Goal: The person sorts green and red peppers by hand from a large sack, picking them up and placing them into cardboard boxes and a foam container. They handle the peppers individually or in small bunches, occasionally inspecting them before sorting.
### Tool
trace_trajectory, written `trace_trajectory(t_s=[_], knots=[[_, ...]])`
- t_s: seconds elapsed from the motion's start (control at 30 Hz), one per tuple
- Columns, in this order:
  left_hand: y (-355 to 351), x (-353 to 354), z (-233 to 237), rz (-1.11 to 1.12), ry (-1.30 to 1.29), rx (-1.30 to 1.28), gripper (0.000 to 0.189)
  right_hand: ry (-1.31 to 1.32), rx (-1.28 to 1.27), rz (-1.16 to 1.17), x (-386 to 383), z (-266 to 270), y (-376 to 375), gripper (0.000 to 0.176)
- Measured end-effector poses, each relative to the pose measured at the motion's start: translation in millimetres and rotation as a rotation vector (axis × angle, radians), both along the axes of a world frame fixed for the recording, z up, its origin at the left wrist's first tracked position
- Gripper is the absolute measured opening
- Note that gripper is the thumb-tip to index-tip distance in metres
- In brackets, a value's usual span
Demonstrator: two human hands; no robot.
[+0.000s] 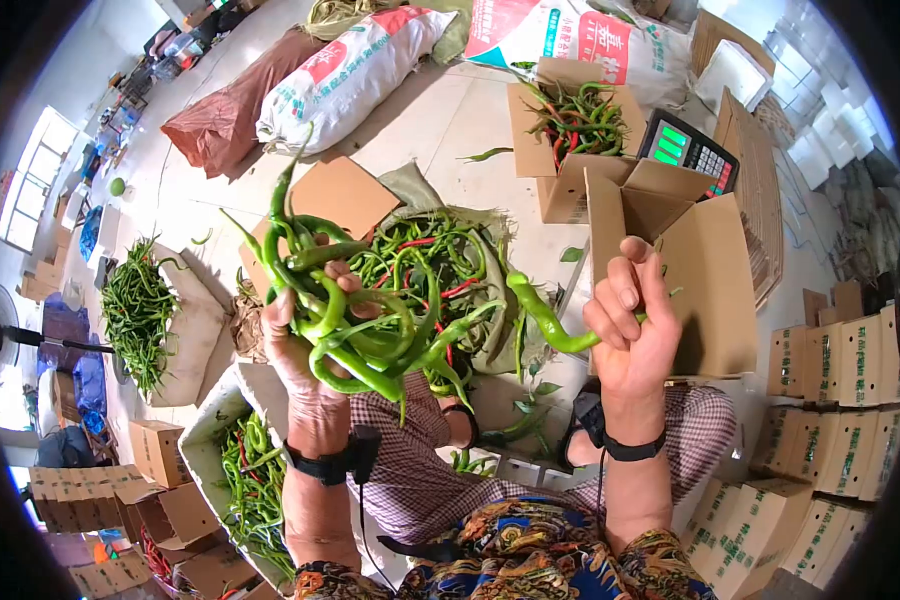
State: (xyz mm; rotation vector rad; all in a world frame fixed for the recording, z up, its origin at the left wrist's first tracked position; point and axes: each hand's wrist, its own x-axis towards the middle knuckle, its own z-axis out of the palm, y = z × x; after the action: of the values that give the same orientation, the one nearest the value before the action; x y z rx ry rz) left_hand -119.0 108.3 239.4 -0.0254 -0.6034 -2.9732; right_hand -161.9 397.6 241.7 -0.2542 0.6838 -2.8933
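My left hand [295,355] is closed around a bunch of long, curly green chili peppers [365,378], which stick out above and to the right of the fingers. In my right hand [635,325] a single bent green chili pepper [545,322] is pinched, its other end pointing up and left. Between and beyond the hands lies an open sack [495,345] with green and some red chilies [420,240] in it. An open carton [720,290] stands just behind my right hand; its bottom is partly hidden.
A carton [567,195] of mixed chilies stands at the back, beside a scale [685,150] with a lit green display. A foam box [205,430] of chilies is at lower left, a chili heap [135,310] farther left. Printed sacks [350,85] lie behind; stacked cartons [830,360] line the right.
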Motion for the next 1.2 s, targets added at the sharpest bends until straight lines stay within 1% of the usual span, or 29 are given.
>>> trace_trajectory(t_s=[0.1, 0.23, 0.37, 0.43, 0.47, 0.53, 0.57, 0.6, 0.67, 0.73, 0.77, 0.8, 0.87, 0.9, 0.97, 1.0, 1.07, 1.1, 1.13, 1.2], knots=[[12, 3, -10, 0.002, -0.009, -0.003, 0.066, 0.045, 0.062, -0.027, 8, 3, 3, 0.033], [24, 9, -21, -0.012, -0.015, 0.059, 0.059, 0.094, 0.137, -0.062, 17, 10, 2, 0.031], [29, 11, -37, -0.028, -0.033, 0.106, 0.060, 0.141, 0.234, -0.104, 23, 14, 1, 0.031], [31, 11, -43, -0.041, -0.033, 0.136, 0.060, 0.206, 0.399, -0.162, 27, 16, 2, 0.032], [33, 11, -45, -0.052, -0.034, 0.165, 0.061, 0.204, 0.403, -0.166, 29, 17, 4, 0.032], [36, 11, -45, -0.055, -0.044, 0.158, 0.062, 0.225, 0.609, -0.233, 34, 19, 6, 0.034], [37, 11, -46, -0.070, -0.032, 0.167, 0.062, 0.290, 0.658, -0.237, 34, 15, 13, 0.034], [37, 11, -48, -0.081, -0.021, 0.176, 0.063, 0.283, 0.662, -0.231, 33, 14, 20, 0.034], [37, 13, -47, -0.081, -0.012, 0.176, 0.065, 0.290, 0.897, -0.455, 27, 12, 33, 0.032], [36, 15, -47, -0.111, 0.045, 0.188, 0.069, 0.214, 1.118, -0.664, 17, 15, 41, 0.032], [36, 16, -48, -0.118, 0.062, 0.205, 0.071, 0.315, 1.275, -0.638, 8, 11, 58, 0.032], [36, 17, -50, -0.126, 0.078, 0.234, 0.072, 0.367, 1.451, -0.567, -4, 6, 74, 0.028], [35, 18, -54, -0.149, 0.061, 0.310, 0.072, 0.732, 2.036, -0.646, -31, -11, 84, 0.035], [34, 18, -56, -0.165, 0.085, 0.319, 0.074, 0.741, 2.027, -0.641, -32, -17, 92, 0.035], [36, 20, -54, -0.180, 0.113, 0.332, 0.077, 1.059, 2.444, -0.503, -27, -27, 102, 0.043], [36, 20, -55, -0.199, 0.145, 0.331, 0.078, 1.069, 2.437, -0.500, -25, -19, 90, 0.043], [38, 20, -59, -0.225, 0.142, 0.371, 0.080, 0.515, 1.877, -0.107, -13, 8, 46, 0.041], [40, 20, -57, -0.241, 0.137, 0.376, 0.080, 0.576, 1.760, -0.123, -11, 10, 30, 0.035], [42, 20, -56, -0.257, 0.133, 0.381, 0.080, 0.575, 1.760, -0.119, -8, 14, 13, 0.035], [41, 21, -59, -0.274, 0.117, 0.354, 0.079, 0.626, 1.604, 0.009, 0, 27, -18, 0.026]])
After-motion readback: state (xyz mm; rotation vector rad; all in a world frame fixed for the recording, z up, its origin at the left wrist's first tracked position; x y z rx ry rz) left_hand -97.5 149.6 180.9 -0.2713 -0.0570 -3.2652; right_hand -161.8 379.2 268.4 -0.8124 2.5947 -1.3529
